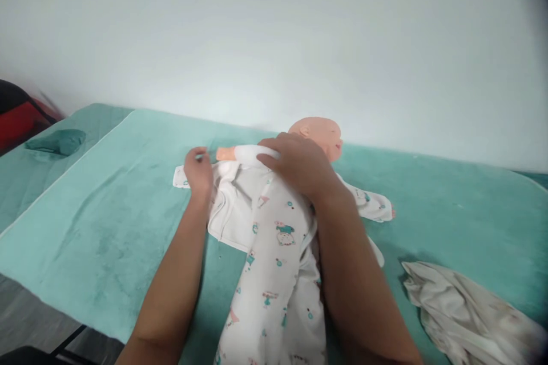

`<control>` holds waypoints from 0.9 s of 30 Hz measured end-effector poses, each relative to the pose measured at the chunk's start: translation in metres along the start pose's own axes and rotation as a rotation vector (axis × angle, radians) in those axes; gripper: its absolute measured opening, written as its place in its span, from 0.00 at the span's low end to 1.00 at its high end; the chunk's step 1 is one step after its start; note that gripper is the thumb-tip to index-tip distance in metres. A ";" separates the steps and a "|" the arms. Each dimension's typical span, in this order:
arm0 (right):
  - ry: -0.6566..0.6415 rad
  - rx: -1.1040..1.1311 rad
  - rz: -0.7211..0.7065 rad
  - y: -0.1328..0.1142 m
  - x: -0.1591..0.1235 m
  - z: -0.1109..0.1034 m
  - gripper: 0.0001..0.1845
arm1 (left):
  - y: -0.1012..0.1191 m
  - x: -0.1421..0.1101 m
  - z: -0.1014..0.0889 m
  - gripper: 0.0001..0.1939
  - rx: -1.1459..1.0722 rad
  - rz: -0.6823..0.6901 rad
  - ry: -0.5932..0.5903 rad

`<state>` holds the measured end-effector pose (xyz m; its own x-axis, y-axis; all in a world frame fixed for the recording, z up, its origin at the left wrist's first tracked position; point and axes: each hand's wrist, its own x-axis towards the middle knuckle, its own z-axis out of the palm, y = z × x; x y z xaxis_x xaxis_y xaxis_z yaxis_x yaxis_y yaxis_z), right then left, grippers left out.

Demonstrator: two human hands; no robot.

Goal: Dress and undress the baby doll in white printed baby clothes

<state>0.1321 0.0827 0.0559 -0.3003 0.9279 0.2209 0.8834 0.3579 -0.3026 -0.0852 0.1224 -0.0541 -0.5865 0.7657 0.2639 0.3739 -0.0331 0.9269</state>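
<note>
A baby doll (pixel 317 131) lies on the table with its head turned to the right. It wears white printed trousers (pixel 274 251), and one arm is inside a printed shirt sleeve (pixel 372 202) on the right. My right hand (pixel 299 162) is across the doll's chest, its thumb and fingers around the white upper part of the doll's other arm (pixel 226 153), which stretches left. Beneath that arm the white shirt (pixel 233 217) is spread open. My left hand (pixel 200 171) is curled beside the doll's hand, over the empty sleeve, whose cuff (pixel 180 177) sticks out behind it; what its fingers pinch is hidden.
A pale green padded cover (pixel 107 211) lies over the table, which meets a white wall (pixel 240 51). Crumpled off-white cloth (pixel 462 308) rests at the right front. At the far left are an opening in the padding (pixel 55 142) and a red and black object (pixel 19 117).
</note>
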 end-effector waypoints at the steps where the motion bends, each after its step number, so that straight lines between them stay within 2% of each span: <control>1: 0.000 -0.027 -0.028 -0.006 0.001 0.006 0.14 | 0.000 0.002 -0.002 0.09 -0.101 0.021 0.123; 3: -0.038 -0.085 -0.112 -0.020 0.004 0.020 0.17 | 0.003 0.002 -0.004 0.11 -0.250 0.116 0.287; 6: -0.095 -0.123 -0.197 -0.033 0.007 0.040 0.19 | 0.014 -0.005 -0.005 0.13 -0.311 0.286 0.277; 8: -0.081 -0.118 -0.199 -0.034 0.008 0.047 0.19 | 0.021 -0.011 -0.003 0.12 -0.336 0.342 0.284; 12: -0.067 -0.104 -0.189 -0.028 0.009 0.047 0.14 | 0.025 -0.013 -0.001 0.10 -0.358 0.335 0.341; 15: -0.075 -0.056 -0.200 -0.026 0.009 0.043 0.12 | 0.017 -0.008 -0.002 0.08 -0.218 0.303 0.339; 17: -0.022 0.062 -0.153 -0.024 0.007 0.040 0.13 | 0.010 -0.006 -0.002 0.07 -0.103 0.265 0.268; 19: 0.092 0.214 -0.087 -0.017 0.003 0.038 0.16 | 0.004 -0.006 0.001 0.07 0.022 0.246 0.099; 22: 0.266 0.363 -0.025 0.009 -0.014 0.040 0.16 | -0.001 -0.009 0.008 0.08 0.251 0.270 -0.139; 24: 0.329 0.437 -0.022 0.032 -0.034 0.044 0.17 | -0.002 -0.010 0.012 0.09 0.339 0.262 -0.175; 27: 0.350 0.469 -0.040 0.070 -0.073 0.051 0.21 | -0.003 -0.010 0.013 0.12 0.361 0.245 -0.144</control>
<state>0.1971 0.0450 -0.0291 -0.1229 0.8519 0.5092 0.5964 0.4735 -0.6482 -0.0716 0.1234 -0.0633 -0.3530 0.8457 0.4002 0.7303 -0.0183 0.6828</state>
